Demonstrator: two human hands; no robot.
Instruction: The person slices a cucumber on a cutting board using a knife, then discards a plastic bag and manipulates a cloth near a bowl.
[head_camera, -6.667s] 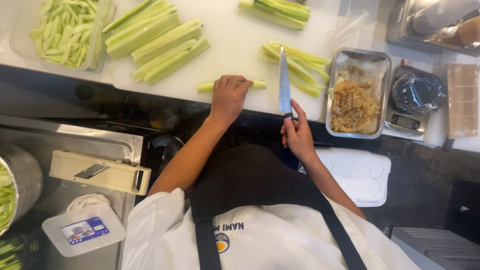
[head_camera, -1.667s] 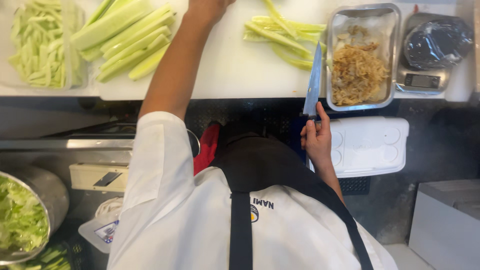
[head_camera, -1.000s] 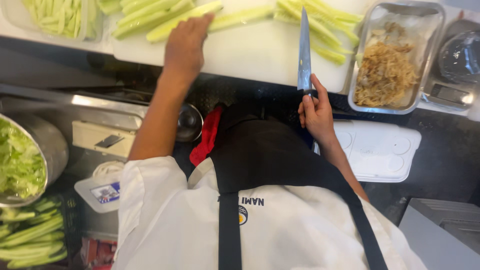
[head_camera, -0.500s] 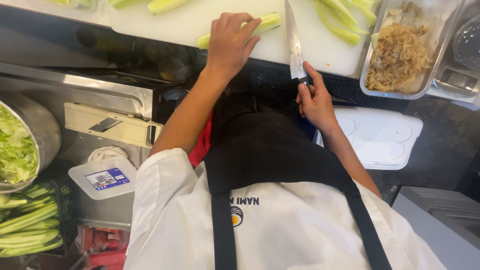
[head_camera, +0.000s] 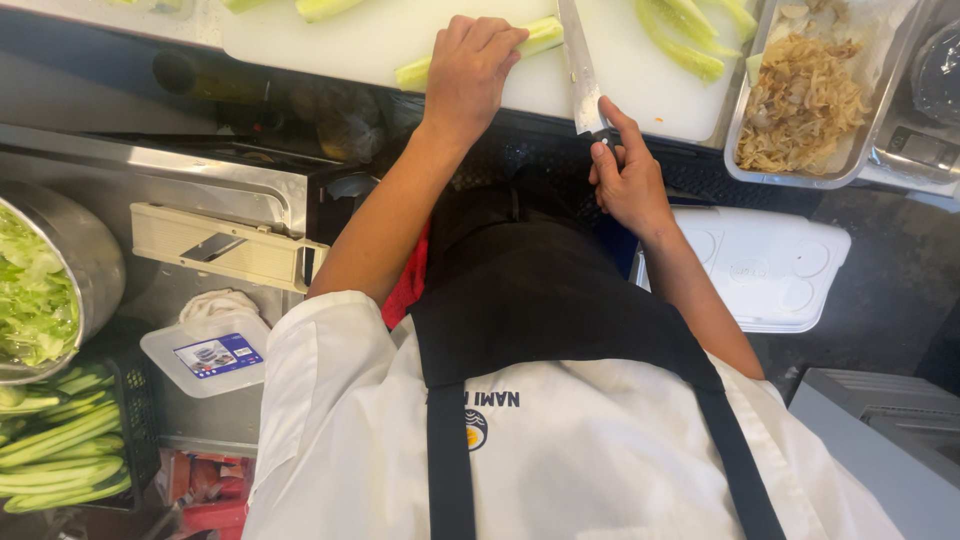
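My left hand (head_camera: 470, 65) presses down on a pale green cucumber strip (head_camera: 540, 35) lying on the white cutting board (head_camera: 380, 40). My right hand (head_camera: 625, 175) grips the handle of a kitchen knife (head_camera: 578, 65). Its blade points away from me and rests on the board just right of the strip's end. More cucumber strips (head_camera: 690, 40) lie on the board to the right of the blade. I wear a white coat and a black apron.
A metal tray of shredded brown food (head_camera: 810, 95) stands right of the board. A white lidded box (head_camera: 770, 265) sits below it. At my left are a mandoline slicer (head_camera: 220, 245), a small lidded tub (head_camera: 205, 355), a bowl of chopped greens (head_camera: 40, 290) and a crate of cucumbers (head_camera: 60, 450).
My left hand reached to the far pile, then drew one cucumber strip back near the board's front edge and holds it there. The knife has moved beside the strip.
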